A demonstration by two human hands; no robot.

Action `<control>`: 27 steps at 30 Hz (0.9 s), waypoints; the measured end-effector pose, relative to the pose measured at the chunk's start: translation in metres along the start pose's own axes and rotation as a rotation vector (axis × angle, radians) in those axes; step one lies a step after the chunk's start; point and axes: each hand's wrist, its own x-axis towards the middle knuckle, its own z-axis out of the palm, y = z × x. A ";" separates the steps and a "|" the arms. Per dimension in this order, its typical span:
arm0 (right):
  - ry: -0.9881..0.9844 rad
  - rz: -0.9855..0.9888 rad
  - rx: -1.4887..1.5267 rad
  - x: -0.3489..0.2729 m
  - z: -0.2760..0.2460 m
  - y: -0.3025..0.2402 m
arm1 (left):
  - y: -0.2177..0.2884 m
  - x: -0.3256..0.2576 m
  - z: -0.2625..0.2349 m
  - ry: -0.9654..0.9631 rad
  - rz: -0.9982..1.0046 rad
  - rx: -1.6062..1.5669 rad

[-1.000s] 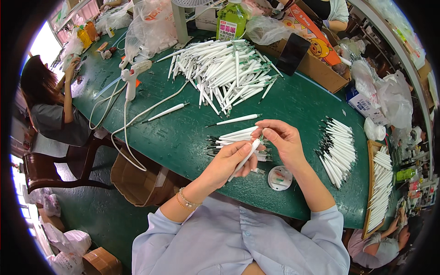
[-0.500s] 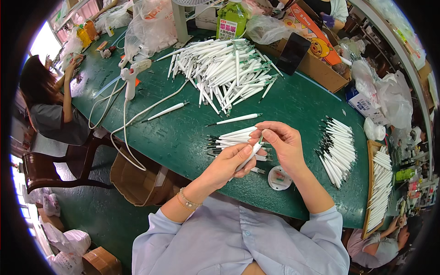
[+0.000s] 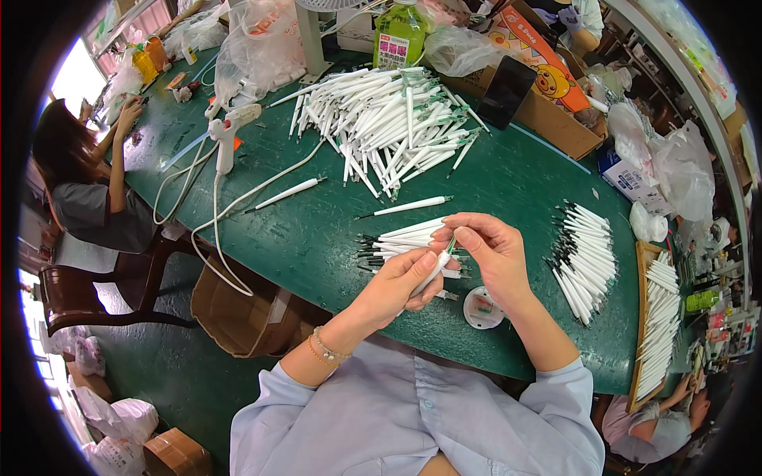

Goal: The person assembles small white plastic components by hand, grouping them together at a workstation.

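Observation:
My left hand [image 3: 397,284] is closed round a slim white pen-like stick [image 3: 435,274], which tilts up to the right. At its upper end sits a thin green tip [image 3: 451,245], and the thumb and fingertips of my right hand [image 3: 490,250] pinch there; the exact grip is partly hidden by the fingers. Under and behind my hands lies a small pile of similar sticks [image 3: 409,236] with black ends. One single stick [image 3: 413,206] rests just beyond that pile. A round white lid-like dish [image 3: 482,308] is beside my right wrist.
A large heap of white sticks [image 3: 389,127] covers the far middle, with a phone [image 3: 508,91] at its right. A corded glue gun [image 3: 228,135] stands left. More sticks lie in a row [image 3: 585,262] and a wooden tray [image 3: 641,333] at right. Other people sit nearby.
My hands stay in almost the same place. The right fingers have shifted slightly at the green end. At the far right, a co-worker's gloved hand has come further into view.

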 end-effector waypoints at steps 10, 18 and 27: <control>0.051 0.025 -0.007 -0.001 0.001 0.000 | -0.006 0.003 0.000 0.016 0.046 -0.002; 0.069 0.015 -0.048 -0.006 0.010 0.010 | -0.004 0.006 0.000 0.075 0.062 -0.049; 0.042 0.005 -0.202 0.053 -0.022 0.024 | 0.009 0.008 -0.007 0.156 0.112 -0.212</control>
